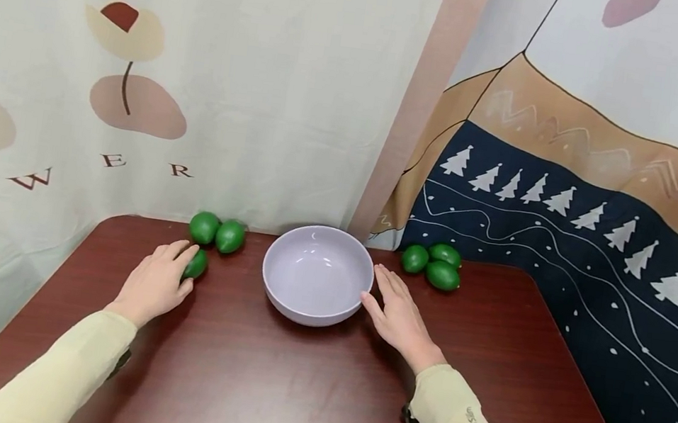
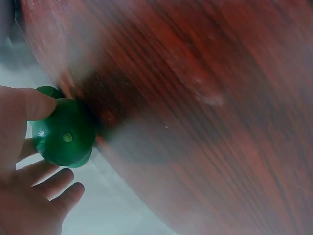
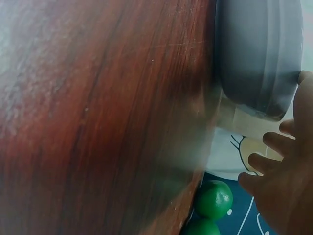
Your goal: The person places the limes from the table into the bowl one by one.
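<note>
My left hand is around a green lime on the table's left side, thumb on the near side and index finger on the far side. In the left wrist view the thumb overlaps the lime, and the index fingertip is hidden behind it; the other fingers spread apart. My right hand lies against the right side of a pale lavender bowl, its thumb at the rim and its fingers extended. Inside, the bowl shows only its bare surface.
Two more limes sit just beyond the left hand. Three limes are grouped at the back right, past the right hand. The dark red wooden table ends at the back against printed curtains.
</note>
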Available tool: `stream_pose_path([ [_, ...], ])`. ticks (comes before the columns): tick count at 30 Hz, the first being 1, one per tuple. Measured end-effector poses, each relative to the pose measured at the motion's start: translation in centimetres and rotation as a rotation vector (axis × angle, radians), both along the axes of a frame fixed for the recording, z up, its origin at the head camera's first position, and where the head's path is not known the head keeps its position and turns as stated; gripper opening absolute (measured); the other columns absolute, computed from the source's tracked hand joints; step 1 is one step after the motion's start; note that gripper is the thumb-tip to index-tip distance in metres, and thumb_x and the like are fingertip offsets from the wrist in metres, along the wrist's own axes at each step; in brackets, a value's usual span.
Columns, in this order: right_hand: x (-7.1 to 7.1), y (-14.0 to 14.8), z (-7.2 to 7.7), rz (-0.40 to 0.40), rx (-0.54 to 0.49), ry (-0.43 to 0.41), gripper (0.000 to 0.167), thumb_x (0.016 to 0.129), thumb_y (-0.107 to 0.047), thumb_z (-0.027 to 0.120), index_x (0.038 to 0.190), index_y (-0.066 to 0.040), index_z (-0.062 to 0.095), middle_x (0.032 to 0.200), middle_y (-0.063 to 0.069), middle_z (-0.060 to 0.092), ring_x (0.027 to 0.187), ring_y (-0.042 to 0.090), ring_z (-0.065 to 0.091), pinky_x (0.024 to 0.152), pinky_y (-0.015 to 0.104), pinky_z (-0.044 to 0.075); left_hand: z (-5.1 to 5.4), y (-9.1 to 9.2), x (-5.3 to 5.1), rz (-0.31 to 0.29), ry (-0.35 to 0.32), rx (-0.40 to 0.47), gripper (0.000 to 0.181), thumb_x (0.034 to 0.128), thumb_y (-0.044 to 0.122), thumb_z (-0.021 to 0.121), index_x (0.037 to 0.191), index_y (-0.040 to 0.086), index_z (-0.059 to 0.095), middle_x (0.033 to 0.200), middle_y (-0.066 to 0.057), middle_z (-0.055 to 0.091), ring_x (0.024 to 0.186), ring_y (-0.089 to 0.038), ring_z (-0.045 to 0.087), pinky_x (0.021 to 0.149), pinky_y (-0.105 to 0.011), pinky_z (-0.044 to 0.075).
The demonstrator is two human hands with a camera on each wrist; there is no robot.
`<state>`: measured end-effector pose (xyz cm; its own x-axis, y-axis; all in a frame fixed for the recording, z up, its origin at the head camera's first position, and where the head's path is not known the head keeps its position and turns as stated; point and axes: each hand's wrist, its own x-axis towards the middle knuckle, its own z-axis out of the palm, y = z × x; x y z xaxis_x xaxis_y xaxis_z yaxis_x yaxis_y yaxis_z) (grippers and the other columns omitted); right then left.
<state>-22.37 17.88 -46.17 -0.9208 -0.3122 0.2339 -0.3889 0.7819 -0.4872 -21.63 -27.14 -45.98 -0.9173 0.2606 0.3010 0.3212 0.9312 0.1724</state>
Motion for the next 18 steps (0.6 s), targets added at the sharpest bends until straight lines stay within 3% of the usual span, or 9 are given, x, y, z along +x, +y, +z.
stream_pose_path([
  [11,0.02,-0.2,0.37,-0.009,-0.001,-0.077,0.067,0.105,-0.04,0.057,0.159,-0.004,0.038,0.163,0.015,0.039,0.152,0.04,0.033,0.124,0.052,0.027,-0.18,0.37,0.05,0.0,0.008,0.072,0.063,0.0798,-0.003,0.07,0.139,-0.014,0.053,0.131,-0.034,0.054,0.118,-0.052,0.049,0.094,-0.063,0.049],
  [18,0.04,-0.41,0.35,-0.023,-0.011,-0.053,0.067,0.105,-0.038,0.059,0.158,-0.004,0.04,0.163,0.015,0.04,0.151,0.039,0.034,0.124,0.052,0.029,-0.11,0.51,0.02,-0.01,0.023,0.054,0.062,0.0785,-0.007,0.072,0.138,-0.015,0.054,0.128,-0.033,0.056,0.116,-0.051,0.05,0.091,-0.061,0.052],
])
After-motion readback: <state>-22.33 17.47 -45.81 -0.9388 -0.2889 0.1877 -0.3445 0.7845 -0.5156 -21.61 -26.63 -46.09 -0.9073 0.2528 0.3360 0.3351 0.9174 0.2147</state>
